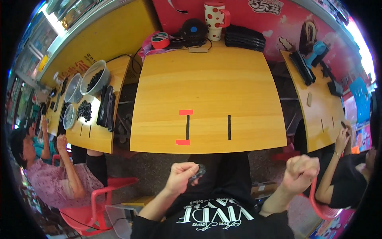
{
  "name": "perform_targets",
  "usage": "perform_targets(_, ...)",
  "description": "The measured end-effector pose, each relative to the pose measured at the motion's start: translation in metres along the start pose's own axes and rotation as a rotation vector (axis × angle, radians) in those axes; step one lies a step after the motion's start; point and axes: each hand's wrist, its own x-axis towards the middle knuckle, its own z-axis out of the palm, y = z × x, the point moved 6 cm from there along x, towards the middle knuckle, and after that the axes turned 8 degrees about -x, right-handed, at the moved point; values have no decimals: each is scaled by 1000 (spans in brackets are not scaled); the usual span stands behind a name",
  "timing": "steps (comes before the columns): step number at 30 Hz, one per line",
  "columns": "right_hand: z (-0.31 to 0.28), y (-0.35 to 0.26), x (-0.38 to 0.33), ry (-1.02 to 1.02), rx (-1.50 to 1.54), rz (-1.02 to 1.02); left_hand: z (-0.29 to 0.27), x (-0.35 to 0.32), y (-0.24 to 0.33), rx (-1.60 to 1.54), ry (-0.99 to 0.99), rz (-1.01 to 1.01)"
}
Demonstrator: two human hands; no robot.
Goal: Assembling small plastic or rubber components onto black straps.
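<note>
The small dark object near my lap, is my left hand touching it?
Touching. The head view shows the left hand below the table's near edge, its fingers curled round the small dark object, which pokes out beside them with no gap.

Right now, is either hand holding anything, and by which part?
The left hand pinches a small dark object at one end; which kind is unclear. The right hand is a fist, contents hidden.

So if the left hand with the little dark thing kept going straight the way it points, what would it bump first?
Probably the near edge of the yellow wooden table, just ahead of the left hand holding the small dark object; depth is hard to judge.
</note>
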Motion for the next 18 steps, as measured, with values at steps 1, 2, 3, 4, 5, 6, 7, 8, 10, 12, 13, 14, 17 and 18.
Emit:
perform_targets(1, -6, 10, -6, 100, -57, 180, 10, -7, -2, -4, 4, -24)
perform_targets(2, 15, 19, -22, -106, -261, 276, 23, -9, 7, -125, -5, 18)
perform_targets(3, 42, 42, -28, -342, -445, 342, 29, 1, 15, -241, -10, 103)
perform_targets(4, 79, 51, -31, -684, -712, 235, 26, 9, 12, -296, -13, 99)
perform_targets(5, 90, 74, -51, -714, -638, 342, 29, 17, 14, -293, -25, 102)
perform_targets(6, 100, 83, -62, -741, -660, 333, 32, 16, 12, -356, -26, 62)
perform_targets(7, 103, 89, -70, -711, -678, 308, 35, 14, 9, -417, -22, 26)
perform_targets(8, 107, 85, -68, -662, -721, 217, 34, 12, 5, -406, -32, 34)
perform_targets(10, 111, 83, -66, -612, -762, 133, 35, 10, 4, -420, -41, 38)
perform_targets(12, 108, 90, -64, -597, -878, 142, 36, 10, 3, -434, -54, 43)
perform_targets(13, 107, 91, -64, -597, -879, 143, 37, 10, 2, -442, -60, 40)
perform_targets(14, 108, 92, -64, -610, -884, 138, 38, 10, 1, -450, -65, 37)
perform_targets(17, 107, 94, -64, -612, -886, 135, 40, 12, -1, -453, -73, 33)
perform_targets(18, 106, 95, -65, -600, -883, 137, 39, 12, -1, -453, -74, 30)
